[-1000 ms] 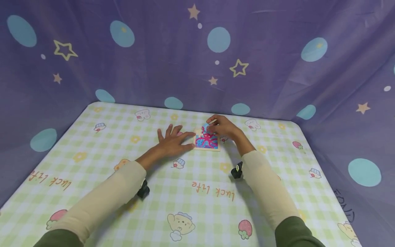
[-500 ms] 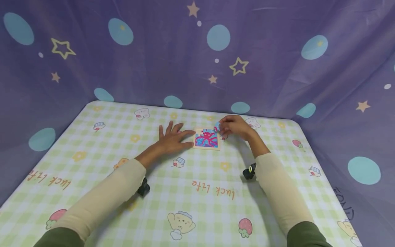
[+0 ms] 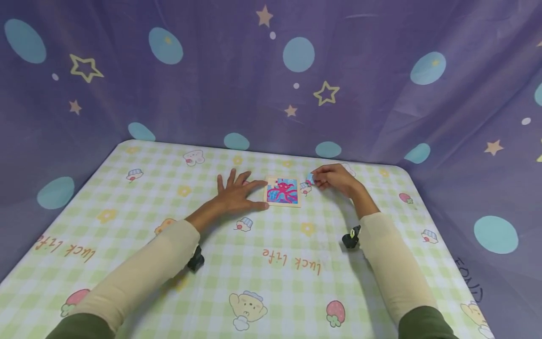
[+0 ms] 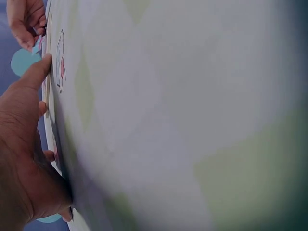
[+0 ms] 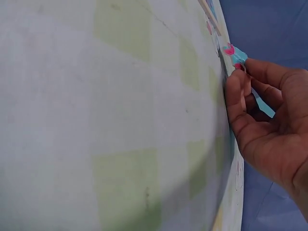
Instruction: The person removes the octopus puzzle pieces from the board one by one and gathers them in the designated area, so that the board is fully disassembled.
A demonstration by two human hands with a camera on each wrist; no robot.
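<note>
A small square jigsaw puzzle (image 3: 282,193) in a pale wooden frame lies on the table, showing a pink octopus on blue. Bare wood shows at its upper left corner. My left hand (image 3: 235,195) rests on the cloth with fingers spread, its thumb and index finger at the frame's left edge. To the right of the frame, my right hand (image 3: 336,179) pinches a blue and pink puzzle piece (image 3: 310,179) between thumb and fingertips. In the right wrist view the puzzle piece (image 5: 236,54) sticks out past the fingertips, just off the frame's side.
A green and white checked tablecloth (image 3: 279,292) with printed cartoons covers the table. Behind and beside it hangs a purple curtain (image 3: 237,94) with stars and blue dots. A dark wrist camera (image 3: 350,238) sits at the right cuff, another wrist camera (image 3: 196,260) at the left.
My right hand has moved right, away from the puzzle, carrying the puzzle piece from above the frame's top edge. My left hand has stayed at the frame's left side.
</note>
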